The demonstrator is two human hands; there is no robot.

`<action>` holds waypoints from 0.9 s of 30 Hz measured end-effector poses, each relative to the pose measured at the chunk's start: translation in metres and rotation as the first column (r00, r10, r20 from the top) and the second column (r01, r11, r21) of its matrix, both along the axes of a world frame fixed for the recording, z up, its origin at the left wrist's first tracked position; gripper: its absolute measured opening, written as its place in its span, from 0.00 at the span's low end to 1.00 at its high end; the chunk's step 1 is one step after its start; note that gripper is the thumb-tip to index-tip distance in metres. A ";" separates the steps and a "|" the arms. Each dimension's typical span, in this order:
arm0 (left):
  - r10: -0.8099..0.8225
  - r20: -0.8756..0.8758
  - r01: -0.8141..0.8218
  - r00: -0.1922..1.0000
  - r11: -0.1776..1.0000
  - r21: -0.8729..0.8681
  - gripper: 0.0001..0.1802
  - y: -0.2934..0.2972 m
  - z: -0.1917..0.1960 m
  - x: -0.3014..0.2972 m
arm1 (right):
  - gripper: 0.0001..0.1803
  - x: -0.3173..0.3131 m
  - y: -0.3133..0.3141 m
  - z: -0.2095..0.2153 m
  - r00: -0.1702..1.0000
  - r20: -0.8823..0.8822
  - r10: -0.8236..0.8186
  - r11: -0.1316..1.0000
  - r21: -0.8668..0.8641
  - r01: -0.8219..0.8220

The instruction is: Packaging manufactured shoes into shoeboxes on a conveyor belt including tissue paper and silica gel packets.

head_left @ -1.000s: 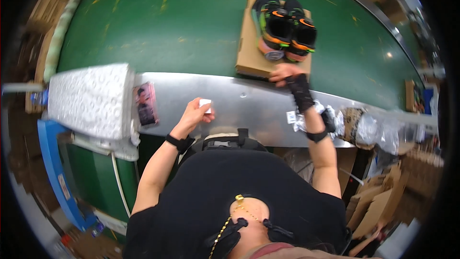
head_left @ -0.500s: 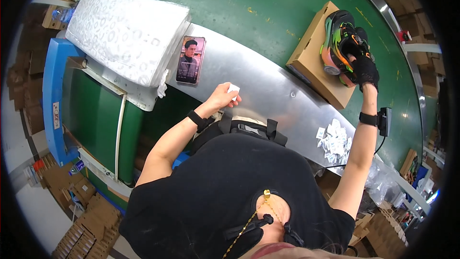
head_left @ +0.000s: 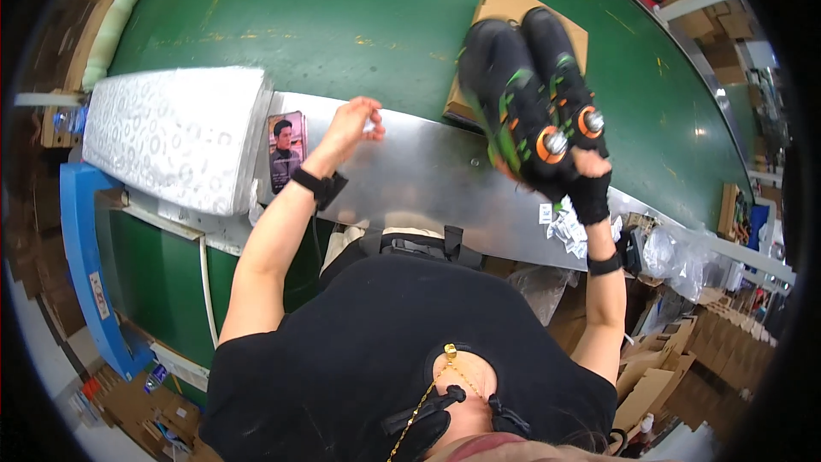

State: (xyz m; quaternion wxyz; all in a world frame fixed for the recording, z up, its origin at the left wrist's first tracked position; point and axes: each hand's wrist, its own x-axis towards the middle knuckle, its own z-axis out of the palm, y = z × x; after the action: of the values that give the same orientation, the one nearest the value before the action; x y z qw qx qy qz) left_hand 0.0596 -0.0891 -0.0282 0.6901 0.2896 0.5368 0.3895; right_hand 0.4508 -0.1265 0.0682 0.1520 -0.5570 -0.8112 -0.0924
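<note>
My right hand (head_left: 590,178), in a black glove that leaves the fingertips bare, grips a pair of black sneakers (head_left: 522,94) by the heel end. The sneakers have green and orange accents and silver round parts ringed in orange; they are slightly blurred. Their toes point away from me, over a brown cardboard box (head_left: 500,2) on the green table. My left hand (head_left: 352,127) is raised above the metal strip, its fingers curled together. What it may hold is mostly hidden. Beside my right wrist lies a pile of small white packets (head_left: 566,229).
A phone (head_left: 286,150) showing a person rests on the metal strip (head_left: 402,162), left of my left hand. Further left sits a stack of white patterned sheets (head_left: 175,137) above a blue frame (head_left: 81,248). Clear plastic bags (head_left: 676,252) hang at the right edge.
My right hand has lifted the sneakers off the box and brought them left and nearer, turning them. My left hand, which held a small white packet, has moved away from my body.
</note>
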 end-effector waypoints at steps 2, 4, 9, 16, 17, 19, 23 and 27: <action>-0.051 -0.018 0.052 0.999 0.997 0.051 0.13 0.040 0.006 0.019 | 0.11 0.001 -0.025 0.004 0.988 0.077 0.134 0.991 -0.008 -0.133; -0.130 0.009 0.129 0.992 0.990 0.063 0.26 0.076 0.000 0.043 | 0.11 -0.010 -0.048 0.017 0.966 0.068 0.249 0.968 -0.039 -0.247; -0.371 -0.271 0.393 0.888 0.919 0.029 0.39 0.122 -0.015 0.103 | 0.19 -0.023 -0.076 0.005 0.881 -0.047 0.470 0.871 -0.135 -0.472; -0.273 -0.401 0.366 0.874 0.914 0.175 0.34 0.136 0.037 0.122 | 0.06 -0.031 -0.070 -0.044 0.869 0.000 0.495 0.843 -0.242 -0.480; -0.257 -0.467 0.369 0.846 0.914 0.166 0.30 0.141 0.052 0.121 | 0.07 -0.032 -0.065 -0.045 0.898 -0.039 0.438 0.852 -0.301 -0.428; -0.225 -0.535 0.357 0.814 0.921 0.155 0.27 0.142 0.081 0.119 | 0.10 -0.038 -0.057 -0.028 0.947 -0.046 0.317 0.856 -0.415 -0.307; 0.084 -0.696 0.368 0.713 0.800 0.474 0.25 0.100 0.133 0.142 | 0.11 -0.043 -0.019 0.007 0.983 -0.164 -0.078 0.907 -0.422 0.002; 0.122 -0.643 0.434 0.756 0.642 0.632 0.25 0.092 0.119 0.188 | 0.45 -0.042 0.031 -0.012 0.929 -0.308 -0.206 0.978 -0.038 0.204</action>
State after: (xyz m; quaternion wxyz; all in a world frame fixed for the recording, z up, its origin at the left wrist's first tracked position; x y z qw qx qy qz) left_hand 0.2478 0.0032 0.0908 0.3164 0.7093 0.4964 0.3878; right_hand 0.4086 -0.0956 0.0566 0.2656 -0.6466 -0.7149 -0.0171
